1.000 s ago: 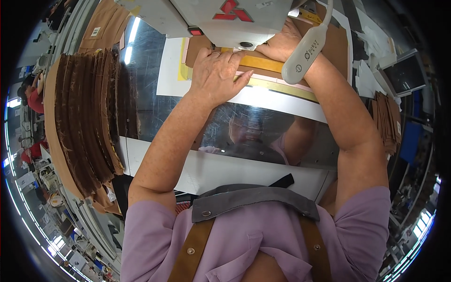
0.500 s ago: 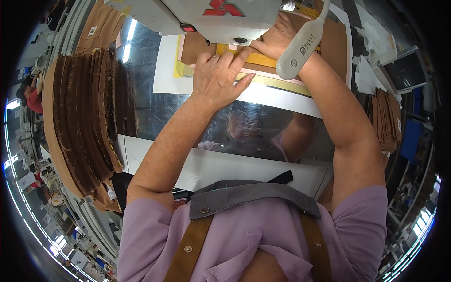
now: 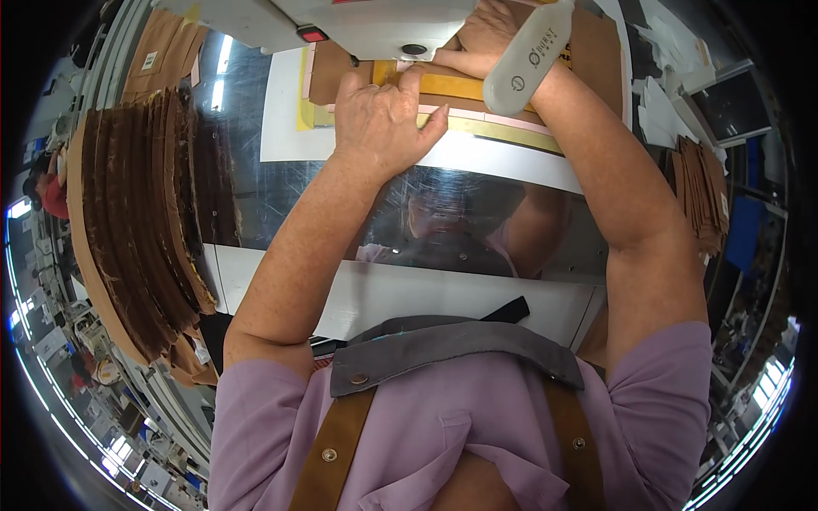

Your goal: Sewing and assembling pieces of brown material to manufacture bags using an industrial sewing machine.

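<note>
In the head view, a layered white sheet (image 3: 290,129) with a pale-yellow border (image 3: 503,133) lies at the top centre and bears a flat brown panel (image 3: 598,78), with a straight, deep-yellow strip (image 3: 464,85) across the panel. The person's left hand (image 3: 377,112) lies palm down at the panel's near edge, loosely spread, thumb held apart, fingertips by the strip's left end. The right hand (image 3: 484,38) reaches over the panel just beyond the strip, thumb pointing left; whether it grips anything cannot be told. A white machine head (image 3: 383,36) with a red button (image 3: 312,33) overhangs the panel, and a pale-grey paddle-shaped device (image 3: 524,72) partly covers the right wrist.

Beneath the sheet is a scratched, mirror-like metal plate (image 3: 271,180), set in a white desk (image 3: 383,295). The room curves away into rows of lights and workstations, with a person in a red top (image 3: 55,198) far left.

Counted: two bare hands; one machine head; one paddle device; three brown stacks: a thick, frayed-edged one (image 3: 141,221) at left, a tan, labelled one (image 3: 169,53) behind it, and a smaller one (image 3: 700,200) at right; one dark-screened monitor (image 3: 731,111), beside loose white papers (image 3: 654,112).
</note>
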The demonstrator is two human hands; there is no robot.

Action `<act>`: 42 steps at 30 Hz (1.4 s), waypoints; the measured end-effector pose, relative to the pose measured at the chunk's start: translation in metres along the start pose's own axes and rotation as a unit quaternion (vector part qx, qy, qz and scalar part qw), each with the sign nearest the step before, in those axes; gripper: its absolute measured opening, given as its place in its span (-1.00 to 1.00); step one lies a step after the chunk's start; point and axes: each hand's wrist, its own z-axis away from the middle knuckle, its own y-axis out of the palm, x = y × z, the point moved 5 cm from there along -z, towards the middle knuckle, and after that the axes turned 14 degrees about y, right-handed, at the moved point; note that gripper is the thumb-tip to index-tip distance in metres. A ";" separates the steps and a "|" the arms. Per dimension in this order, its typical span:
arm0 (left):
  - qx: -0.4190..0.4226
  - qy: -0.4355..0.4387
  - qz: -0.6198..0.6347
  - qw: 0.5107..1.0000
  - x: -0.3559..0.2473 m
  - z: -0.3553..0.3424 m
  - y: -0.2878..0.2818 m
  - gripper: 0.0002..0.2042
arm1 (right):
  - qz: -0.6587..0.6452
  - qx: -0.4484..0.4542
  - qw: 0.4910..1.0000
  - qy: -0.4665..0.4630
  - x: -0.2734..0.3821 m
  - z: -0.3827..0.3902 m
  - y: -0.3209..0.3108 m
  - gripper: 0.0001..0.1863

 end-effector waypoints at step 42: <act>0.042 -0.036 0.047 0.997 -0.015 -0.004 0.003 -0.31 | -0.034 0.020 0.996 -0.075 -0.007 -0.004 0.031 -0.38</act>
